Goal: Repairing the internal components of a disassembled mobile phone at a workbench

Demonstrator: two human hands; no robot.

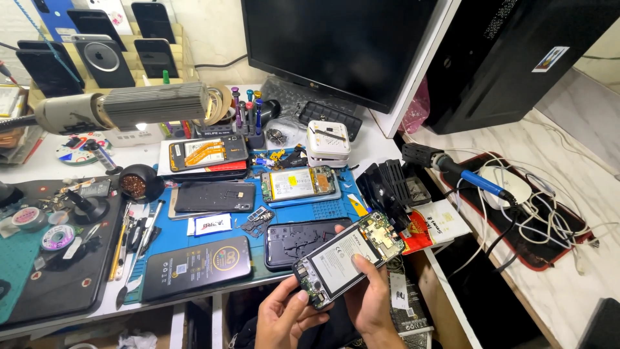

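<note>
Head view. Both hands hold an opened phone [349,258] with its back cover off, battery and circuit board exposed, just off the near edge of the counter [381,139]. The left hand [284,317] grips the phone's near-left end, thumb lying on its edge. The right hand [371,297] clasps the phone from below and the right, thumb resting on the battery and a fingertip showing above the far edge. The hands are apart, each closed on the same phone, which is tilted with its camera end pointing far and right.

On the blue work mat [323,210], just beyond the hands, lies a dark phone frame [303,242]. Farther off lies a second opened phone [300,184] with a yellow label on its battery. To the left lie a black phone back [213,196] and, nearer, a dark flat box [194,266]. A screwdriver rack [248,116] stands at the far edge of the mat. A black monitor [342,45] stands at the far side. To the right, a blue-handled hot-air tool [458,171] rests over tangled white cables [549,213].
</note>
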